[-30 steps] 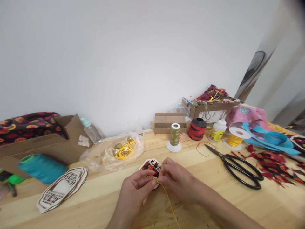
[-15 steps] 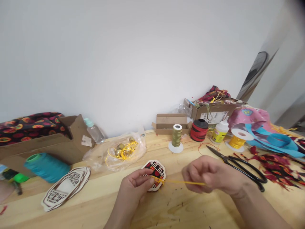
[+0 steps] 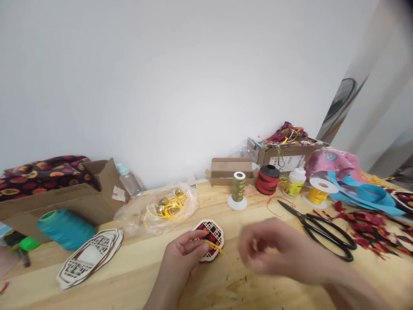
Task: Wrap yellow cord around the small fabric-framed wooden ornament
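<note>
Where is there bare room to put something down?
Bare wooden table: between cream wooden cutouts and left hand; between clear plastic bag and olive thread spool. Crowded: right side, around black metal scissors and red fabric scraps.

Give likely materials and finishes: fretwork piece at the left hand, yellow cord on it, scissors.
Fretwork piece: probably thin wood or board, matte; pale, crisply cut lattice. Its patterned backing looks like printed fabric.
Yellow cord: textile, fibre unclear; thin, limp-looking strands.
Scissors: dark grey blades, likely steel; smooth black handles, coated metal or plastic, can't tell.
</note>
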Demonstrator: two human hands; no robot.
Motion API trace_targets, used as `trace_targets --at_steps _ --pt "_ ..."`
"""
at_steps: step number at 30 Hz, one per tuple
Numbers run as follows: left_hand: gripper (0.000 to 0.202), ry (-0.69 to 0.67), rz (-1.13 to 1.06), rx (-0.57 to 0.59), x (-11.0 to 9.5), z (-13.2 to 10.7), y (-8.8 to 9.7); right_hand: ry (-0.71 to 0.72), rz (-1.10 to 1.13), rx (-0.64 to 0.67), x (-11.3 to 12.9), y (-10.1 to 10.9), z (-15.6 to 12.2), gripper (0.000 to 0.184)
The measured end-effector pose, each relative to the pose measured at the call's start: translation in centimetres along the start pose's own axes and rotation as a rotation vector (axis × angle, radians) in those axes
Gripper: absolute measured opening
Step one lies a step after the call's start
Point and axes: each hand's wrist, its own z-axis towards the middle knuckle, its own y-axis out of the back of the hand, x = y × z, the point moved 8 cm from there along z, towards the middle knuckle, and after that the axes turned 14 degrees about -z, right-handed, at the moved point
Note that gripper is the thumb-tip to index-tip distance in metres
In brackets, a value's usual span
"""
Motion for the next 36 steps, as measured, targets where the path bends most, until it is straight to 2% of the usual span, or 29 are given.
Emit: trace_targets --at_steps 2,4,8,12,18,22,26,29,33,36 --pt "0.033 0.001 0.002 0.016 -0.1 0.0 -0.1 -0.057 -0.213 -0.099 0.8 0.8 3.3 0.032" --pt "0.032 -0.010 0.005 0.036 -0.2 0.0 -0.2 -0.068 -0.430 -0.177 1.5 0.4 5.3 0.040" --pt "0.029 -0.023 0.005 0.060 -0.2 0.0 -0.3 0.024 -0.578 -0.229 1.7 -1.7 6.1 0.012" --pt "0.028 -0.032 0.024 0.053 0.0 0.1 -0.2 0.102 -0.576 -0.293 1.2 -1.7 5.9 0.007" --pt "0.025 -0.016 0.093 0.108 0.2 0.3 -0.3 0.274 -0.526 -0.335 1.5 -1.9 5.9 0.017" --pt "0.017 0.005 0.184 0.134 0.1 0.1 -0.8 0.282 -0.537 -0.338 1.3 -2.2 5.8 0.016" --pt "0.011 -0.031 0.252 0.174 -0.2 -0.2 -1.4 0.296 -0.526 -0.301 1.6 -2.3 5.7 0.018" --pt "0.013 -0.029 0.301 0.150 -0.1 -0.2 -1.1 0.288 -0.501 -0.297 1.7 -2.2 5.7 0.020" --pt "0.017 0.047 0.243 0.129 0.4 -0.3 -1.0 0.282 -0.440 -0.314 1.7 -1.8 5.6 0.022" --pt "0.017 0.095 0.166 0.134 0.5 -0.6 -1.4 0.269 -0.379 -0.271 1.7 -1.6 5.6 0.023"
